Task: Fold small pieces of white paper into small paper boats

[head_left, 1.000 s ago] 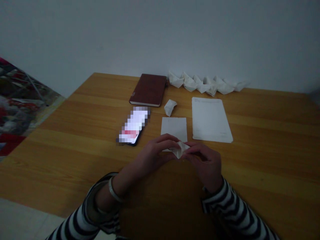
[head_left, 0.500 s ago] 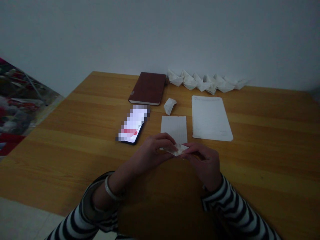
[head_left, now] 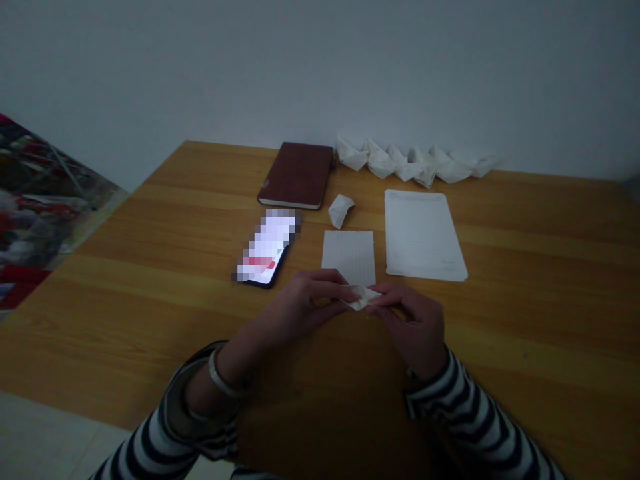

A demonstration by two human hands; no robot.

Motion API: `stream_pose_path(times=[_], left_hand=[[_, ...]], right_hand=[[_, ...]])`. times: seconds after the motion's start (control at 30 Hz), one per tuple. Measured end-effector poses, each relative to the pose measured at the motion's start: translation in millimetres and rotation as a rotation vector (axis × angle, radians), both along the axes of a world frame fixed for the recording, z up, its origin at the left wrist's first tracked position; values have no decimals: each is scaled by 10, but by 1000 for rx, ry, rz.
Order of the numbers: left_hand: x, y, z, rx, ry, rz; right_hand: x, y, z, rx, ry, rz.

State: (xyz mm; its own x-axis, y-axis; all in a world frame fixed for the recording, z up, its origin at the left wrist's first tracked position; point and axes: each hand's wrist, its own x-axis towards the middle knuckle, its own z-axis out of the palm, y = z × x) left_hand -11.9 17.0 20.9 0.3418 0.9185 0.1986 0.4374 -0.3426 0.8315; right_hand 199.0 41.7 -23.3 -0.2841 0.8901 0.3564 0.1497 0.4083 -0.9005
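A small folded piece of white paper (head_left: 361, 297) is held between my two hands above the near part of the table. My left hand (head_left: 316, 297) pinches its left end, the index finger lying along the fold. At the right end, the thumb and fingers of my right hand (head_left: 413, 320) grip it. Just beyond lies a square sheet of lined paper (head_left: 349, 255), its near edge partly behind my left fingers. A separate folded paper piece (head_left: 341, 211) rests farther back.
A phone (head_left: 266, 250) with a lit, blurred screen lies left of the square sheet, below a brown notebook (head_left: 299, 175). Lined sheets (head_left: 424, 233) lie on the right. Several folded paper boats (head_left: 415, 163) stand in a row along the wall on the wooden table (head_left: 150, 267).
My hands and the folded paper have shifted slightly to the right. My left fingers now press closer along the paper, which looks a little flatter.
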Motion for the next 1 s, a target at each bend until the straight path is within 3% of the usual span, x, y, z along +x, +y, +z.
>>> stream_pose_path(times=[0.13, 0.27, 0.4, 0.53, 0.63, 0.73, 0.8, 0.93, 1.0], left_hand=[[75, -10, -46, -47, -101, 140], [178, -6, -118, -231, -289, 348], [242, 12, -148, -292, -405, 452], [238, 7, -145, -227, -409, 458], [206, -22, -143, -24, -269, 409], [192, -58, -153, 139, -155, 253], [198, -76, -174, 197, -92, 202], [188, -82, -213, 253, -148, 281], [157, -67, -199, 272, -88, 215]], right_hand=[[-23, -25, 43, 23, -36, -59], [-60, -62, 74, 48, -62, -82], [-118, -114, 56, -42, -28, -127], [-131, -106, 44, -94, 54, -156], [-70, -41, 56, 46, -40, -83], [-1, 9, 78, 185, -145, -54], [21, 9, 93, 229, -175, -63], [27, -23, 108, 319, -208, -72], [28, -25, 105, 359, -206, -72]])
